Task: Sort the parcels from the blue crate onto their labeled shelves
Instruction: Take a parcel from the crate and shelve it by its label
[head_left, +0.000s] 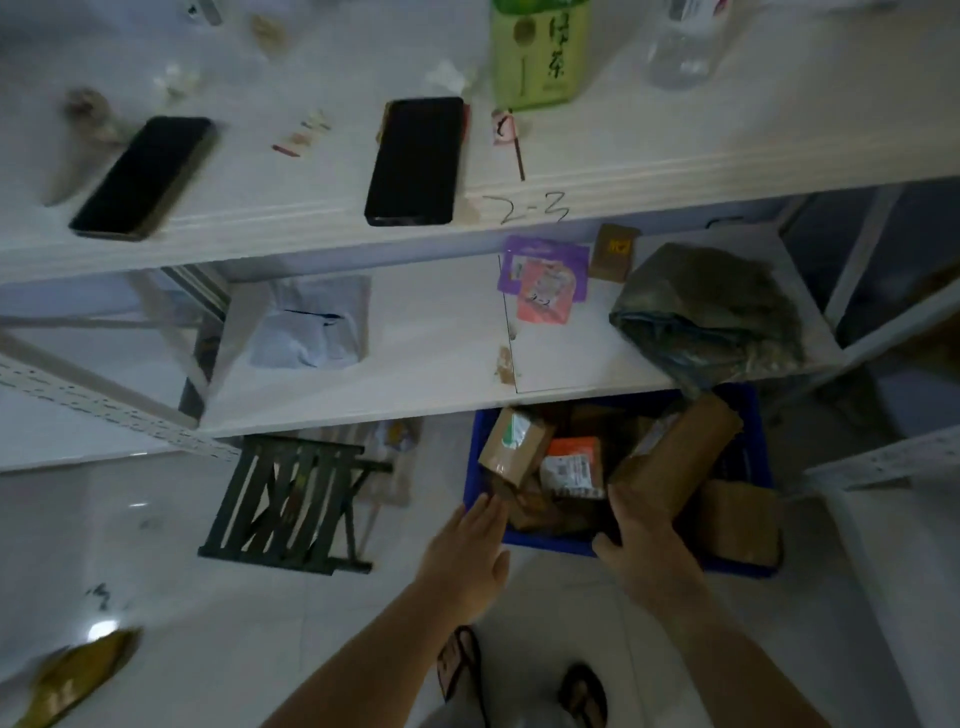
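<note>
Hands reach into the blue crate (483, 525) on the floor: the left hand (470, 551) flat and spread at its near rim, the right hand (641, 525) wrapped around a tall brown parcel (680, 457). Above, shelf "2-3" (441, 343) holds parcels.

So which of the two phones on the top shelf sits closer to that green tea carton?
The right-hand phone, lying almost straight just left of the green carton. The other phone lies slanted, far off to the left.
</note>
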